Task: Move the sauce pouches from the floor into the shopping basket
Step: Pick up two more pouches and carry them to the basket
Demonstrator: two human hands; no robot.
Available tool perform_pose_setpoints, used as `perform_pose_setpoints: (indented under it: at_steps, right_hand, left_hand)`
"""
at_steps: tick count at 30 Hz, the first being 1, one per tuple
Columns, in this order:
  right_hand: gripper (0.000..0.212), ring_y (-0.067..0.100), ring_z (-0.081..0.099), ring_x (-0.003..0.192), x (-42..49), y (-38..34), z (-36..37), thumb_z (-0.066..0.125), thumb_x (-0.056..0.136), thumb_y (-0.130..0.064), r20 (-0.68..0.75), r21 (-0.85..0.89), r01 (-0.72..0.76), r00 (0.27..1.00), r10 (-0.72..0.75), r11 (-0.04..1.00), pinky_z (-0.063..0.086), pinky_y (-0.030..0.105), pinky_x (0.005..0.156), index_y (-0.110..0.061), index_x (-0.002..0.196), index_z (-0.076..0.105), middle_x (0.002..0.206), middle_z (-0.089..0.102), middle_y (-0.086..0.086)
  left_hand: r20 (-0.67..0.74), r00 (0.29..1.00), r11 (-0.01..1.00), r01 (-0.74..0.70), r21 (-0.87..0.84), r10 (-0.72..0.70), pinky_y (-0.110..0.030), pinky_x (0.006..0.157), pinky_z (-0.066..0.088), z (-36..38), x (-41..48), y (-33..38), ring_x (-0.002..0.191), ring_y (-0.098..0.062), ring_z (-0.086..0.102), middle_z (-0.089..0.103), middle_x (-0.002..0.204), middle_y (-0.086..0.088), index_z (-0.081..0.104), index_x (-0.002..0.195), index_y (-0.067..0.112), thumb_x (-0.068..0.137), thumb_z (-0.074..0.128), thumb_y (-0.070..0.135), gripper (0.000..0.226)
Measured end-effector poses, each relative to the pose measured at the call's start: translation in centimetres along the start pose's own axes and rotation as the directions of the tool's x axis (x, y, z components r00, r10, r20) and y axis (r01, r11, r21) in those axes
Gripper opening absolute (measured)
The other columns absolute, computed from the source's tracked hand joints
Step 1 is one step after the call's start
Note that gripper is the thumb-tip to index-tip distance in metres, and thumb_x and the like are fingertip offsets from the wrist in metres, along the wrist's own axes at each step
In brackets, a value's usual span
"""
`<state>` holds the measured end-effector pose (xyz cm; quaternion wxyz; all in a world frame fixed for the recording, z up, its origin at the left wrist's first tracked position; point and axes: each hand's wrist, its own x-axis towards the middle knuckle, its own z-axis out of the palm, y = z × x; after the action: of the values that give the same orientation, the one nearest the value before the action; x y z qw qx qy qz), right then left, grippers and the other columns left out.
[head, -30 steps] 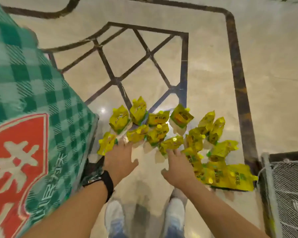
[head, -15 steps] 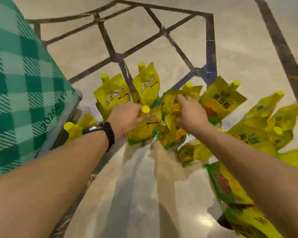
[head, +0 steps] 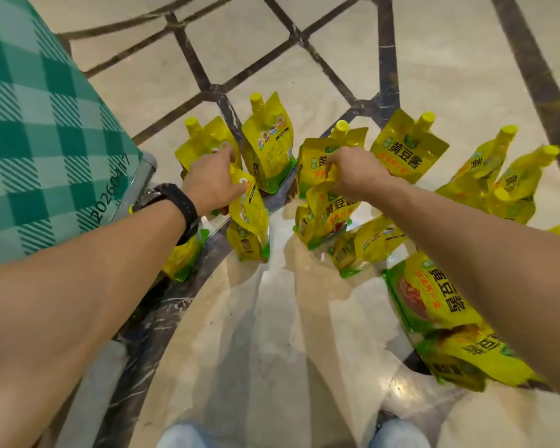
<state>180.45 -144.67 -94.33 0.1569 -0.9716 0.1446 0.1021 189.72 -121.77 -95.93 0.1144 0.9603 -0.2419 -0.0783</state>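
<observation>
Yellow spouted plastic sauce pouches (head: 267,147): left hand (head: 212,182) and right hand (head: 353,169) each have a grip pinching one top, so I guess lifting them basketward comes next.

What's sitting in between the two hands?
In the head view, two upright yellow pouches: a tall pouch near the left hand and a second pouch right beside the right hand. Each hand holds another pouch.

shiny beige marble floor (head: 450,53) with dark inlaid stripes (head: 387,59) crossing it, plus a green checked cloth (head: 39,124) hanging on the left
</observation>
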Motion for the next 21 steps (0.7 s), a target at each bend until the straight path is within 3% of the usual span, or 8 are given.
perform_pose_setpoints:
  at_steps: [2, 4, 8, 11, 13, 17, 19, 21]
  right_hand:
    - [0.026, 0.036, 0.06, 0.098, 0.2, 0.0, 0.0, 0.078, 0.079, -0.034, 0.0, -0.009, 0.001, 1.0, -0.001, 1.0, 0.043, 0.034, 0.071, -0.018, 0.097, 0.065, 0.103, 0.064, 0.015]
    - [0.023, 0.036, 0.061, 0.098, 0.1, 0.0, 0.2, 0.075, 0.082, -0.023, -0.01, -0.036, 0.001, 1.0, -0.002, 0.999, 0.043, 0.033, 0.069, -0.018, 0.102, 0.065, 0.106, 0.064, 0.014]
    - [0.026, 0.035, 0.063, 0.098, -0.3, 0.2, 0.3, 0.07, 0.084, -0.011, -0.032, -0.083, 0.018, 0.999, -0.021, 0.996, 0.043, 0.032, 0.068, -0.019, 0.108, 0.066, 0.108, 0.065, 0.013]
    - [0.024, 0.034, 0.062, 0.097, -0.7, 0.1, 0.1, 0.071, 0.085, -0.013, -0.052, -0.108, 0.018, 0.998, -0.024, 0.994, 0.042, 0.033, 0.068, -0.019, 0.108, 0.067, 0.108, 0.064, 0.013]
    - [0.023, 0.033, 0.062, 0.095, -0.9, 0.0, 0.0, 0.071, 0.086, -0.014, -0.073, -0.126, 0.012, 0.997, -0.021, 0.992, 0.043, 0.033, 0.068, -0.018, 0.108, 0.068, 0.107, 0.065, 0.013]
    - [0.027, 0.035, 0.064, 0.101, -1.8, -0.4, -0.2, 0.068, 0.086, -0.009, -0.075, -0.175, 0.009, 0.997, -0.022, 0.985, 0.043, 0.035, 0.07, -0.017, 0.112, 0.068, 0.11, 0.066, 0.014]
    - [0.03, 0.036, 0.063, 0.102, -2.2, -0.4, -0.3, 0.066, 0.085, -0.004, -0.066, -0.188, 0.008, 0.998, -0.021, 0.982, 0.045, 0.036, 0.071, -0.017, 0.112, 0.068, 0.11, 0.067, 0.014]
    - [0.03, 0.036, 0.064, 0.101, -2.4, -0.5, -0.4, 0.065, 0.084, -0.001, -0.059, -0.205, 0.001, 0.998, -0.013, 0.979, 0.047, 0.037, 0.073, -0.015, 0.111, 0.069, 0.11, 0.067, 0.014]
  left_hand:
    - [0.085, 0.996, 0.997, 0.02, 0.075, -0.026, -0.044, 0.086, 0.047, -0.5, -0.3, -0.3, 0.109, -0.04, 0.061, 0.065, 0.116, -0.021, 0.027, 0.154, 0.017, 0.088, 0.071, 0.036, 0.08]
    - [0.164, 0.986, 0.99, 0.001, 0.141, -0.024, -0.044, 0.093, 0.047, -0.7, -0.3, -0.7, 0.121, -0.04, 0.057, 0.06, 0.133, -0.021, 0.02, 0.158, 0.024, 0.094, 0.064, 0.042, 0.08]
    - [0.203, 0.967, 0.977, -0.178, 0.119, 0.152, -0.046, 0.101, 0.046, -1.6, -0.2, -0.6, 0.128, -0.036, 0.05, 0.051, 0.14, -0.016, 0.05, 0.143, 0.033, 0.102, 0.04, 0.053, 0.047]
    - [0.24, 0.906, 0.914, -0.385, 0.125, 0.349, -0.051, 0.105, 0.041, -1.9, -0.1, 0.0, 0.136, -0.033, 0.038, 0.038, 0.146, -0.014, 0.063, 0.131, 0.028, 0.105, 0.043, 0.022, 0.033]
    - [0.306, 0.866, 0.861, -0.465, 0.205, 0.395, -0.053, 0.103, 0.043, -2.6, 0.2, 0.9, 0.145, -0.031, 0.024, 0.026, 0.157, -0.011, 0.062, 0.13, 0.029, 0.094, 0.049, -0.002, 0.049]
    - [0.493, 0.768, 0.703, -0.609, 0.368, 0.408, -0.049, 0.095, 0.048, -2.9, 0.7, 1.8, 0.139, -0.026, 0.033, 0.048, 0.143, 0.0, 0.066, 0.122, 0.035, 0.084, 0.057, -0.006, 0.056]
    - [0.484, 0.806, 0.703, -0.561, 0.437, 0.342, -0.049, 0.101, 0.042, -2.3, 0.6, 1.4, 0.13, -0.026, 0.045, 0.059, 0.129, 0.003, 0.068, 0.109, 0.041, 0.085, 0.062, 0.001, 0.047]
    - [0.429, 0.851, 0.718, -0.499, 0.486, 0.302, -0.059, 0.117, 0.023, -2.0, 0.2, 1.3, 0.124, -0.025, 0.052, 0.067, 0.114, 0.002, 0.071, 0.1, 0.039, 0.085, 0.071, 0.015, 0.028]
